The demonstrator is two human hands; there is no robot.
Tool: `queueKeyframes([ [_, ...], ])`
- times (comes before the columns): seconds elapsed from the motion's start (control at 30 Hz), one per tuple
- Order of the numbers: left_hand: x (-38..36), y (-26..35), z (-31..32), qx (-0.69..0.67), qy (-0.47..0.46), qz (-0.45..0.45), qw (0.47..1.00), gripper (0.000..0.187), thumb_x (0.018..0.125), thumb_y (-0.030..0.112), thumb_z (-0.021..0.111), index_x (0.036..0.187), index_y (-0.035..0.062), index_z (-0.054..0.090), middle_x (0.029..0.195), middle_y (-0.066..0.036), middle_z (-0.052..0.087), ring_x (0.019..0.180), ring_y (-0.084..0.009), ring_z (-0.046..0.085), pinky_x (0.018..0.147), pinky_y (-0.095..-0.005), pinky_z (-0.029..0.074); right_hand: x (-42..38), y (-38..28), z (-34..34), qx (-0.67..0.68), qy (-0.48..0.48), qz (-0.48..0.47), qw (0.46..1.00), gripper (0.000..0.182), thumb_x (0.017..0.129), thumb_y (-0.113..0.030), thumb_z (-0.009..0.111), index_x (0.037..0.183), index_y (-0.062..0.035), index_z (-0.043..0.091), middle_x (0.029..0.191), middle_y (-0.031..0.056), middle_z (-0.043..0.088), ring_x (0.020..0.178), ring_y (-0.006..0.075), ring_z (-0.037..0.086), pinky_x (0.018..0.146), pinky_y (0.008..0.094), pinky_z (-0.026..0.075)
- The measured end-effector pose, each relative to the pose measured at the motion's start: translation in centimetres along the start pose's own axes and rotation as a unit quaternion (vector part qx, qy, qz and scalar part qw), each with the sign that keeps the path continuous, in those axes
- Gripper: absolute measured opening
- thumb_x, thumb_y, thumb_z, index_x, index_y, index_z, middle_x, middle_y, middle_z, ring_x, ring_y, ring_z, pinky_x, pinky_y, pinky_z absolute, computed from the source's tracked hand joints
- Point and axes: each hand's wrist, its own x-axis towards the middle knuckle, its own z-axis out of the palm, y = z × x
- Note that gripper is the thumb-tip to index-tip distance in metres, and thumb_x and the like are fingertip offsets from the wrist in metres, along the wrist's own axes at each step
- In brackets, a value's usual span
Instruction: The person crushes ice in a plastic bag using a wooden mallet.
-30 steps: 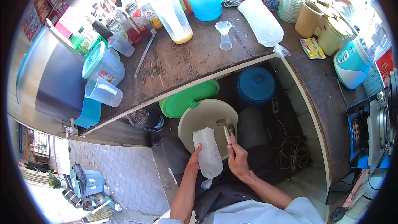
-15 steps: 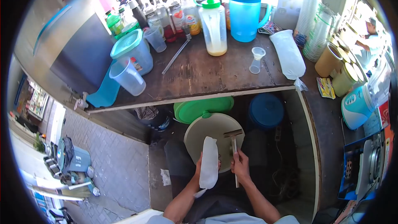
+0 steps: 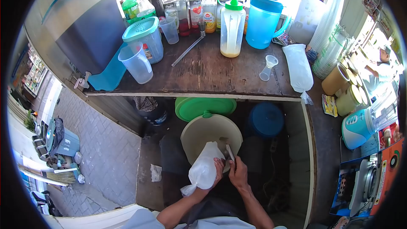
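In my left hand [image 3: 218, 170] I grip a tied, translucent plastic bag of ice [image 3: 204, 170], tilted, its upper end over a cream bucket [image 3: 190, 135]. My right hand [image 3: 238, 175] is closed round the handle of a hammer [image 3: 230, 152]. Its blurred head is close beside the bag, over the bucket's inside. Behind the bucket leans a round green lid [image 3: 205, 108], and a blue lidded container [image 3: 266, 119] stands to its right.
Above, the wooden counter [image 3: 203, 74] bears a squeeze bottle [image 3: 232, 34], a blue pitcher [image 3: 263, 23], clear jugs [image 3: 137, 65], a small strainer-like cup [image 3: 268, 68] and another ice bag [image 3: 298, 68]. A blender base [image 3: 355, 128] and a stove [image 3: 369, 182] stand at the right.
The ice bag has gone from upright to tilted, its tied end swinging left. The hammer has turned and its head has come down nearer the bag. The whole view has shifted slightly.
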Motion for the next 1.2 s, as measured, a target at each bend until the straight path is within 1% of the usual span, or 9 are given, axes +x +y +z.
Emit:
queueKeyframes([
  [0.1,0.4,-0.9,0.6,-0.041,-0.015,0.033,0.999,0.035,0.079,0.010,0.055,0.111,-0.0041,0.051,0.094,-0.014,0.063,0.089,-0.0256,0.064,0.087,-0.0378,0.051,0.1,-0.3,0.0,0.011,0.046,-0.009,0.999,0.014,0.092,-0.012,0.051,0.096,0.0015,0.050,0.073,0.0253,0.058,0.071,0.0452,0.058,0.056,0.0449,0.045],
  [0.27,0.5,-3.0,-0.2,-0.075,-0.051,0.022,0.996,0.036,0.080,0.007,0.053,0.114,-0.0052,0.049,0.095,-0.015,0.062,0.090,-0.0277,0.064,0.086,-0.0382,0.051,1.2,2.0,-0.1,-0.152,-0.097,0.016,0.983,0.015,0.095,-0.015,0.047,0.092,-0.0005,0.046,0.070,0.0270,0.057,0.068,0.0456,0.058,0.053,0.0494,0.041],
  [0.6,-0.7,-1.9,-0.3,-0.046,0.021,0.030,0.998,0.036,0.082,0.011,0.054,0.116,-0.0015,0.052,0.098,-0.012,0.062,0.094,-0.0233,0.062,0.089,-0.0364,0.048,1.3,-1.3,-2.2,0.006,-0.009,-0.003,1.000,0.017,0.095,-0.017,0.048,0.098,-0.0010,0.052,0.073,0.0254,0.058,0.069,0.0453,0.058,0.054,0.0481,0.043],
  [0.83,-1.7,3.1,0.1,0.056,0.035,-0.075,0.995,0.035,0.081,0.020,0.062,0.111,0.0041,0.058,0.099,-0.010,0.064,0.093,-0.0220,0.062,0.085,-0.0337,0.050,-1.2,4.4,1.1,0.023,-0.013,0.062,0.998,0.026,0.094,-0.025,0.053,0.094,0.0008,0.055,0.064,0.0181,0.053,0.052,0.0242,0.053,0.051,0.0387,0.040],
  [0.9,-2.6,2.9,1.5,0.393,0.029,0.115,0.912,0.042,0.084,0.035,0.058,0.112,0.0032,0.056,0.102,-0.014,0.062,0.093,-0.0255,0.062,0.085,-0.0341,0.050,-1.7,2.9,1.2,0.065,-0.042,0.186,0.980,0.029,0.093,-0.030,0.055,0.092,-0.0014,0.056,0.064,0.0113,0.056,0.054,0.0204,0.053,0.051,0.0371,0.041],
  [0.93,-3.0,6.4,1.8,0.594,-0.042,0.177,0.784,0.057,0.087,0.049,0.048,0.120,0.0028,0.051,0.110,-0.017,0.060,0.102,-0.0309,0.059,0.089,-0.0395,0.050,-2.3,4.2,2.1,0.137,-0.072,0.261,0.953,0.031,0.092,-0.033,0.057,0.095,-0.0025,0.056,0.065,0.0078,0.058,0.055,0.0207,0.054,0.052,0.0371,0.042],
  [1.0,-3.9,6.8,2.8,0.730,0.123,0.336,0.583,0.072,0.088,0.061,0.039,0.129,0.0033,0.044,0.117,-0.018,0.057,0.106,-0.0330,0.057,0.092,-0.0440,0.048,-3.1,5.3,3.3,0.255,-0.121,0.364,0.888,0.037,0.089,-0.037,0.061,0.104,-0.0037,0.054,0.075,0.0052,0.061,0.065,0.0219,0.056,0.059,0.0382,0.046],
  [1.07,-4.1,11.1,3.9,0.760,0.112,0.357,0.532,0.072,0.084,0.060,0.045,0.129,0.0033,0.044,0.121,-0.020,0.053,0.105,-0.0345,0.057,0.090,-0.0470,0.048,-3.6,5.1,4.4,0.318,-0.102,0.367,0.868,0.043,0.086,-0.031,0.064,0.118,-0.0045,0.051,0.089,0.0083,0.063,0.078,0.0247,0.060,0.069,0.0397,0.048],
  [1.2,-3.6,5.7,4.0,0.709,0.186,0.435,0.523,0.051,0.089,0.031,0.054,0.129,-0.0006,0.045,0.124,-0.018,0.049,0.111,-0.0326,0.051,0.092,-0.0434,0.046,-5.2,4.3,4.6,0.259,-0.109,0.267,0.922,0.072,0.076,-0.029,0.075,0.134,-0.0039,0.041,0.115,0.0140,0.057,0.105,0.0270,0.055,0.089,0.0394,0.046],
])
